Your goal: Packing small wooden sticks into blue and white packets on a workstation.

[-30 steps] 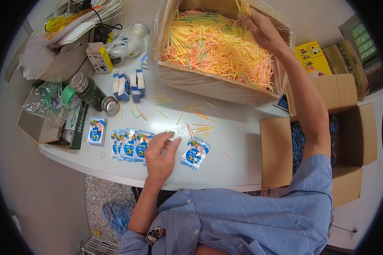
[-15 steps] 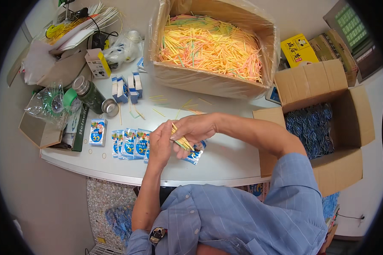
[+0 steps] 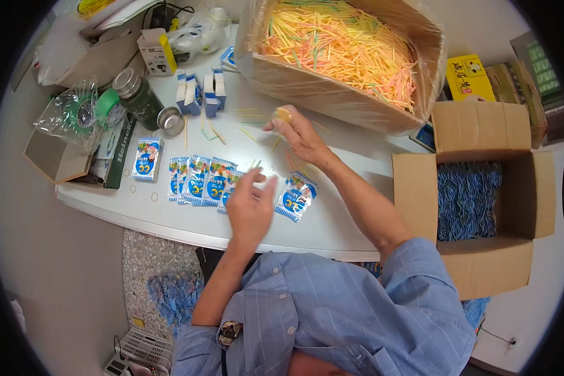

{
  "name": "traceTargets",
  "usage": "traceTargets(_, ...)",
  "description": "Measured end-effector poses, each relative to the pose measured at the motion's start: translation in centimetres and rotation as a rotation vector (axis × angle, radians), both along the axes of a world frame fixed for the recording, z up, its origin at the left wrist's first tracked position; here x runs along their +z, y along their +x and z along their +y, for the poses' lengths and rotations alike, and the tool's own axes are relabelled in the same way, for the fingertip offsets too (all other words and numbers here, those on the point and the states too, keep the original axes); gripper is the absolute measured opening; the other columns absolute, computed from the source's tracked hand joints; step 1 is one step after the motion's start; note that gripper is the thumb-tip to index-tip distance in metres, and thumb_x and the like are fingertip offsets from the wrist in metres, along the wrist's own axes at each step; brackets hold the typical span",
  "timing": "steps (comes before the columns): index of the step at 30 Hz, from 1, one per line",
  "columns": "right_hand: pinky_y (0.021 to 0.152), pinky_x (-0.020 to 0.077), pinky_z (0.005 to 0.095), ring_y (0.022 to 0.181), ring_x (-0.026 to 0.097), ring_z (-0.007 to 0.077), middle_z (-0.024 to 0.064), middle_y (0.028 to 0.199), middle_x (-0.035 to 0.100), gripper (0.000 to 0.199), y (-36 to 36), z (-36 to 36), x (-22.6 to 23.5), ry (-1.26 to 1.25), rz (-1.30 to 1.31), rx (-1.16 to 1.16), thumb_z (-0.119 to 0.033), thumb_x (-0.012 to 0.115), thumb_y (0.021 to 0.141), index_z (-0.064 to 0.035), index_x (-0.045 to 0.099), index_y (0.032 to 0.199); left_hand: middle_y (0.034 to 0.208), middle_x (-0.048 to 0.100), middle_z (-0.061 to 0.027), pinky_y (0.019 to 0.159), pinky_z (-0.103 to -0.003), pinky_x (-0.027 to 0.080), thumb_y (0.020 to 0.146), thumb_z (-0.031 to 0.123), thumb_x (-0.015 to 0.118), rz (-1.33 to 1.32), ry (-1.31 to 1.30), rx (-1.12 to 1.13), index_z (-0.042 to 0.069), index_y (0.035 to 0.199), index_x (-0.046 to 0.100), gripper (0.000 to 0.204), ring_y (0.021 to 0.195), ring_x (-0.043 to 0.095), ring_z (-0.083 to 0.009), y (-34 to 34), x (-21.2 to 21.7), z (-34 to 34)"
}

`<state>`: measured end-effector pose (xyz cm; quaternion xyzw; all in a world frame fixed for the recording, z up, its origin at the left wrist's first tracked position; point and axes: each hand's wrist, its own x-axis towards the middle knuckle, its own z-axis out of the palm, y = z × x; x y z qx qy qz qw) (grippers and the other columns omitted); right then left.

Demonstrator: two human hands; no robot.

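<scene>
From the head view, the left hand (image 3: 250,207) hovers with fingers spread over the packet row (image 3: 200,180) on the desk (image 3: 332,219), while the right hand (image 3: 297,135), closed on a small yellowish thing, lifts near the straw box (image 3: 338,94), handy for restocking.

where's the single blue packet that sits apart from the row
In the head view, that blue packet lies on the white table, right of the left hand and just below the right hand.
</scene>
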<state>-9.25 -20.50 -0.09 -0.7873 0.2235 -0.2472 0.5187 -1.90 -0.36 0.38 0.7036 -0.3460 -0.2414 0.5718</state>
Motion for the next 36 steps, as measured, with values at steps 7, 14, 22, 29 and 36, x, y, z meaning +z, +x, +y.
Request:
traceTargets(7,0.085,0.0497,0.0361,0.093,0.066,0.0259,0.0164,0.099,0.069,0.02,-1.4,2.4,-5.8,-0.081,-0.033,-0.112,-0.016,0.052,0.102,0.0003,0.054,0.112,0.098,0.064,-0.0143,0.073,-0.043,0.053,0.076,0.042,0.082,-0.542,0.316,-0.183,0.002,0.119,0.059,0.063,0.092,0.064,-0.0315,-3.4,-3.3,-0.4)
traceTargets(14,0.091,0.0488,0.0332,0.097,0.065,0.0201,0.0131,0.105,0.069,0.018,-1.6,1.8,-5.6,-0.054,-0.023,-0.077,-0.017,0.049,0.104,-0.0002,0.054,0.109,0.084,0.066,-0.0095,0.067,-0.041,0.051,0.072,0.041,0.084,-0.569,0.328,-0.173,0.007,0.097,0.072,0.045,0.081,0.063,-0.0286,-3.6,-4.4,-1.8)
traceTargets(22,0.096,0.0505,0.0351,0.106,0.065,0.0224,0.0168,0.112,0.068,0.019,-2.0,0.4,-6.1,0.479,-0.296,-0.129,-0.018,0.048,0.105,-0.0013,0.049,0.114,0.078,0.069,-0.0121,0.065,-0.04,0.05,0.085,0.03,0.075,-0.568,0.359,-0.281,0.005,0.087,0.075,0.025,0.073,0.064,-0.0297,-3.1,-3.7,-1.4)
traceTargets(29,0.103,0.0506,0.0392,0.119,0.062,0.033,0.0169,0.108,0.066,0.016,-4.2,-0.1,-4.0,0.891,-0.676,-0.231,-0.015,0.052,0.103,-0.0034,0.048,0.112,0.095,0.071,-0.0114,0.071,-0.038,0.051,0.09,0.015,0.071,-0.816,-0.029,-0.115,0.005,0.098,0.074,0.014,0.081,0.064,-0.0291,-2.4,-4.1,-1.9)
traceTargets(36,0.107,0.0475,0.0453,0.122,0.059,0.037,0.0153,0.107,0.066,0.011,-6.8,1.7,-2.8,1.033,-0.882,-0.202,-0.015,0.052,0.103,-0.0058,0.053,0.111,0.09,0.07,-0.0037,0.074,-0.025,0.048,0.1,0.019,0.061,0.077,-0.06,-0.022,-0.001,0.095,0.07,0.022,0.081,0.062,-0.0101,-1.5,-5.1,-1.1)
